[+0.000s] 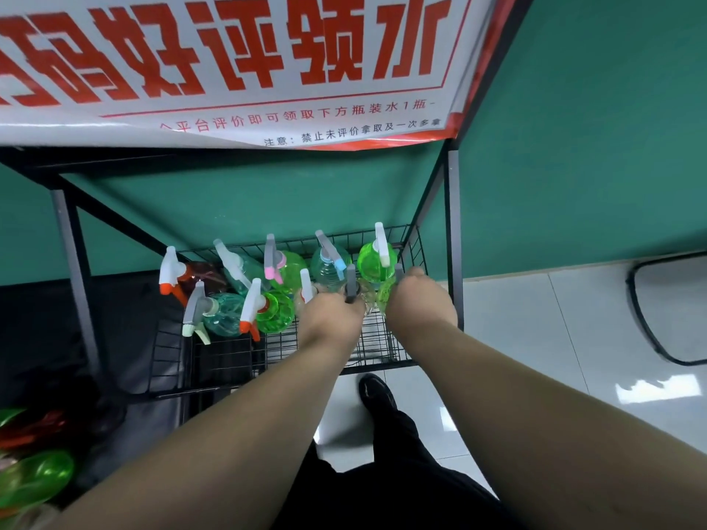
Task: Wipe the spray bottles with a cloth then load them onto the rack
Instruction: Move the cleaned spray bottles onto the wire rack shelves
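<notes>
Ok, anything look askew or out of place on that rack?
Yes. The brown bottle at the basket's left end leans outward, and the teal bottle beside it tilts too. The banner's lower edge curls up.

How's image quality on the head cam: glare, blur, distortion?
Head view: wide-angle distortion tilts the rack posts and bows the banner; glare patch on the floor tiles at right; soft overall, left hand gripping a grey-topped bottle and right hand gripping a greenish bottle look smeared; lower-left green bottle is heavily blurred.

Translucent plastic spray bottles [274, 311], wire rack [411, 242], glossy floor tiles [535, 338]
</notes>
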